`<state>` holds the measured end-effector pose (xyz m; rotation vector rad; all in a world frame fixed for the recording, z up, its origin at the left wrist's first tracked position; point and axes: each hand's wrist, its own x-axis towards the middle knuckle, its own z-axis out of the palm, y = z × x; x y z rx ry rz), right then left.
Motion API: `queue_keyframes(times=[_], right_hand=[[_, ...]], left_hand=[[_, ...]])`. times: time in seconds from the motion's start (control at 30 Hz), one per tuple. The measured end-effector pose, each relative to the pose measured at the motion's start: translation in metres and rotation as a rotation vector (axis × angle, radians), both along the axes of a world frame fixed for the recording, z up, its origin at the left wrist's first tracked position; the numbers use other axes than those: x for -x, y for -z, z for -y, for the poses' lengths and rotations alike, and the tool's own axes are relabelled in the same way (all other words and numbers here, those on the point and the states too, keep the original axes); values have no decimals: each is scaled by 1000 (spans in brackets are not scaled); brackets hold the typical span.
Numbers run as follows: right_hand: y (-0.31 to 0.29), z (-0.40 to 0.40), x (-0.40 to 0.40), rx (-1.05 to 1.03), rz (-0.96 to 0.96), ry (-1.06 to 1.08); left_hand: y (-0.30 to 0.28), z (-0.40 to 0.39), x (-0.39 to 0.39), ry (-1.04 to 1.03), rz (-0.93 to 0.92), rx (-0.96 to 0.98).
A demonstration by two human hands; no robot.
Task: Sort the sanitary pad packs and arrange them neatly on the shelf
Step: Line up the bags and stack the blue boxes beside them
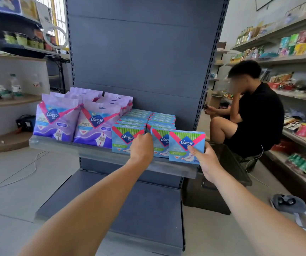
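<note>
A grey shelf [100, 150] carries two rows of purple Libresse pad bags [56, 122] on the left and two rows of blue-green Libresse pad packs [124, 137] to their right. My right hand [205, 159] grips one more blue-green pack [185, 145] upright by its lower right corner, at the shelf's right end just in front of the second blue row. My left hand [143, 146] rests with curled fingers between the front packs of the two blue rows, touching them; whether it grips one I cannot tell.
A black crate [213, 193] stands on the floor below the shelf's right end. A person in black sits behind it at the right. Stocked shelves [299, 100] line the right wall. A lower grey shelf [130, 209] juts out beneath. A white cable trails on the left floor.
</note>
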<state>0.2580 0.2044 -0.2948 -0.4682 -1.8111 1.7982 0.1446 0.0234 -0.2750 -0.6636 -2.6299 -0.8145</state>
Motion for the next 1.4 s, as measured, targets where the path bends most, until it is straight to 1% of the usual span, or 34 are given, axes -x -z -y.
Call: queue_keyframes(times=[0.07,0.17,0.23,0.33,0.47,0.73,0.93,1.03,1.1,1.17,1.27,1.4], right_hand=[[1,-3,0,4,4,-9],[4,-7,2,13,18,-21],[6,-7,5,3,21,-30],[10,-4,10,9,10,-37],[11,-6,14,16,4,-41],[9,-5,24,-51,57,-100],[5,-2,35,-246,124,-147],[2,4,41,-326,147,-154],[2,8,46,-379,170,-130],[4,12,51,-429,182,-102],[10,16,60,-486,210,-68],[10,25,68,-574,288,-41]], left_hand=[[3,1,-2,-12,-52,14],[13,0,-2,5,-97,-35],[24,-1,-2,95,-102,-51],[42,-4,1,256,-103,-14],[43,-9,5,357,-98,10],[45,-7,11,319,-97,-3],[47,0,13,268,-66,12],[42,5,8,204,-54,11],[39,9,4,153,-95,21],[38,14,2,131,-154,-12],[39,22,2,200,-255,-52],[49,29,10,255,-372,56]])
